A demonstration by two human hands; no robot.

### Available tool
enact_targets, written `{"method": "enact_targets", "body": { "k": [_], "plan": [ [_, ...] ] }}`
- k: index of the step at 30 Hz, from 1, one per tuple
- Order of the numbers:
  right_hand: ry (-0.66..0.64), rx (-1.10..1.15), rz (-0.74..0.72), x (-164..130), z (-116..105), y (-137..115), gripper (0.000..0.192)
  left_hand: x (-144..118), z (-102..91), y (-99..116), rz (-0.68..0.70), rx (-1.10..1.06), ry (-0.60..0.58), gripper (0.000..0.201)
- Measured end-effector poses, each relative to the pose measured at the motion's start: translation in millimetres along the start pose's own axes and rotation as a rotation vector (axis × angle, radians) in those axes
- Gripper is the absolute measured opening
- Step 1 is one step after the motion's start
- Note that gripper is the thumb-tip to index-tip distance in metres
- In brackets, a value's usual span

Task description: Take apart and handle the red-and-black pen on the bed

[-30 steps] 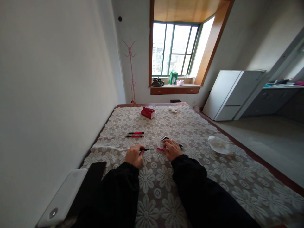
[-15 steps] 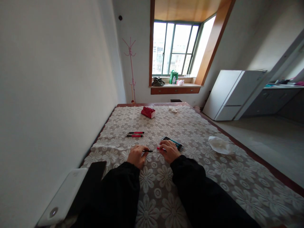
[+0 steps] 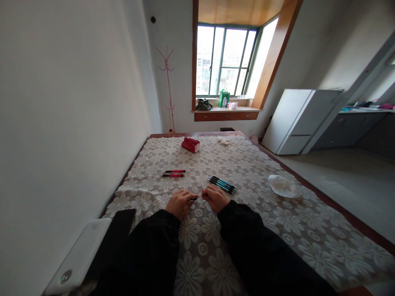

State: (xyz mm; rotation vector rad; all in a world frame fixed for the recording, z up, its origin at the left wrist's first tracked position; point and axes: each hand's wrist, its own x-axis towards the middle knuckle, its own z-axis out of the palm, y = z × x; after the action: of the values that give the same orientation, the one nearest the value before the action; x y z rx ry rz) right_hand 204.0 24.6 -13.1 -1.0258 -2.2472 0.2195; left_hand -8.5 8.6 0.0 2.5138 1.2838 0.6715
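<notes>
Both hands — left hand (image 3: pixel 180 203), right hand (image 3: pixel 216 197) — pinch pen (image 3: pixel 197 198); teal pens (image 3: pixel 222 183) beside, red pens (image 3: pixel 174 173) beyond.

A slim pen (image 3: pixel 198 196) with a black end and a red-pink end lies level, crosswise, just above the floral lace cloth on the table (image 3: pixel 277 230). The left hand (image 3: pixel 180 202) pinches its black end at 9 o'clock, the right hand (image 3: pixel 216 197) its red end at 3 o'clock. Only a short middle stretch shows between the fingertips.
</notes>
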Motion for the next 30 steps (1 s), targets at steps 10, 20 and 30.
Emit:
{"method": "enact_targets", "body": {
  "k": [10,20,30],
  "plan": [
    [-0.107,-0.163,0.043,1,-15,0,0.023,0,-0.9,1,-0.222,0.086,0.08,0.024],
    [-0.046,-0.188,0.072,-3,-14,7,0.018,-1,0.0,0,-0.259,0.082,0.13,0.022],
    [-0.066,-0.229,0.2,-4,-6,21,0.006,0,-3.5,4,-0.293,0.067,0.119,0.02]
  ]
}}
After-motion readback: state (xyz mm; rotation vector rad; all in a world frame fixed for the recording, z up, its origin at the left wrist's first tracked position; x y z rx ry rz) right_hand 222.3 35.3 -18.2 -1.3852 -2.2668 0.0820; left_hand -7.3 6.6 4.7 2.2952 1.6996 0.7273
